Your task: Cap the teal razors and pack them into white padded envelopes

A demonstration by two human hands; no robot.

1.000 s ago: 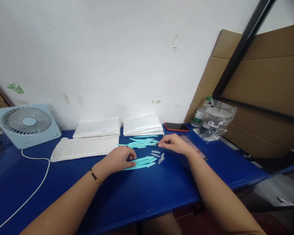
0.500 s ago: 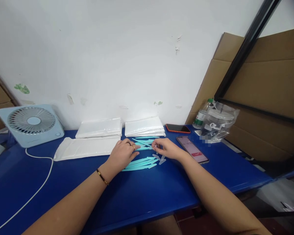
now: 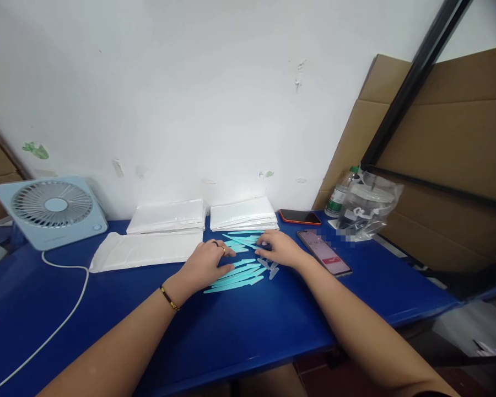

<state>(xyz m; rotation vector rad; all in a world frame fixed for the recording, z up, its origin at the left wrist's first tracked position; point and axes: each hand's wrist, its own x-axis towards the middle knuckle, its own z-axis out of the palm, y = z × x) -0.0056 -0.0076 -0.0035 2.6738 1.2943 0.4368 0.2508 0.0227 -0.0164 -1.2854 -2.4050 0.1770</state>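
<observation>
Several thin turquoise blades (image 3: 240,280) lie fanned out on the blue table, with another loose group (image 3: 242,240) behind them. My left hand (image 3: 210,263) rests at the left ends of the blades, thumb and fingers apart, holding nothing that I can see. At the right end of the rear group is my right hand (image 3: 279,248), its fingers spread over a turquoise blade without a visible grip. Small translucent caps (image 3: 273,272) lie just below the right hand.
White packets are stacked along the wall, left (image 3: 167,216) and right (image 3: 243,215), with a long white packet (image 3: 146,251) in front. A fan (image 3: 55,212) stands left. Two phones (image 3: 300,216) (image 3: 326,253), a bottle (image 3: 338,197) and a bagged cup (image 3: 367,207) are right.
One more blade lies in the front group. My left hand has shifted slightly left and down. The fingers of my right hand have opened from a pinch and moved up slightly.
</observation>
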